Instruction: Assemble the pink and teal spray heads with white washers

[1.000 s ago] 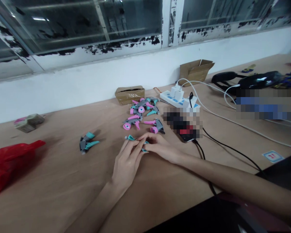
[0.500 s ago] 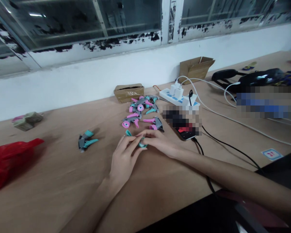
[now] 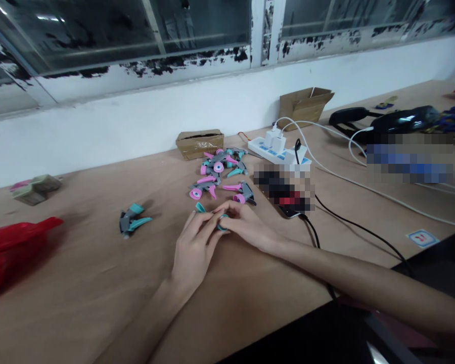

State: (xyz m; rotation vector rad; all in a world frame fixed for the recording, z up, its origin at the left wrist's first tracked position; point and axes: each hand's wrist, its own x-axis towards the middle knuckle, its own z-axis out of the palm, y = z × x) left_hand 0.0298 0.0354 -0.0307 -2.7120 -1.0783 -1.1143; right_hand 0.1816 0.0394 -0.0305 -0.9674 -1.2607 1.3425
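Both my hands are closed around one teal spray trigger head [image 3: 223, 223], and most of it is hidden by my fingers. My left hand [image 3: 192, 242] grips it from the left, where a teal tip shows above the fingers. With bent fingers my right hand [image 3: 246, 225] pinches the round teal collar end. Just beyond my hands lies a pile of pink, teal and grey spray trigger heads [image 3: 217, 164]. A single pink and grey one [image 3: 243, 192] rests near my right fingers. Off to the left, a grey and teal trigger head [image 3: 132, 220] lies alone on the table.
A small cardboard box [image 3: 200, 144] and a larger open one [image 3: 305, 108] stand by the wall. A white power strip [image 3: 263, 147] with cables and a phone [image 3: 290, 211] lie right of the pile. At the left are a red plastic bag [image 3: 15, 253] and a greenish block [image 3: 36, 189].
The view has shifted slightly. My right fingers have moved a little around the collar, which shows less now; both hands stay on the spray trigger head.
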